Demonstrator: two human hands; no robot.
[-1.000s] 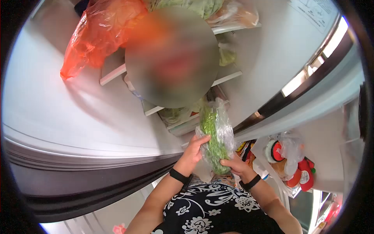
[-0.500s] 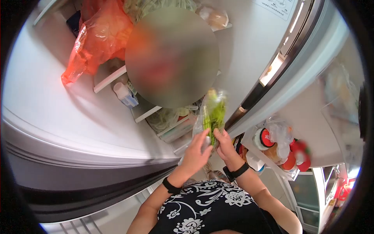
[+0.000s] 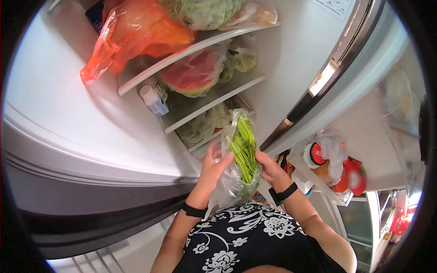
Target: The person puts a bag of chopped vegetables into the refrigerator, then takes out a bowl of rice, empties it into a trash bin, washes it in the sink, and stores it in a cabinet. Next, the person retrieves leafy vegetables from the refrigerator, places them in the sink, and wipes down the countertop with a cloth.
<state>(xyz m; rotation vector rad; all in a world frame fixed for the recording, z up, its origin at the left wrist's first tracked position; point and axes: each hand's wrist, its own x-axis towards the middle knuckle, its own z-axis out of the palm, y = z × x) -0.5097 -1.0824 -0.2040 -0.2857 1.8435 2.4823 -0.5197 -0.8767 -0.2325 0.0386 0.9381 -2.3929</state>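
A clear plastic bag of green leafy stalks (image 3: 245, 152) is between my hands, in front of the open fridge. My left hand (image 3: 215, 164) is at the bag's left side, its thumb on the plastic and its fingers curled behind the edge. On the right side, my right hand (image 3: 269, 166) pinches the bag, with the thumb near the stalks. The stalks stand nearly upright, and loose plastic hangs at the lower left.
Fridge shelves (image 3: 218, 101) hold a wrapped watermelon piece (image 3: 193, 73), a white bottle (image 3: 154, 101), an orange-red bag (image 3: 141, 34) and a bagged cabbage (image 3: 205, 11). The door rack at right holds a red-lidded jar (image 3: 315, 154) and red packages (image 3: 354, 176).
The bag has turned and come lower, and the stalks show more fully. My hands have moved apart to its two sides. The watermelon and upper shelves now show clearly.
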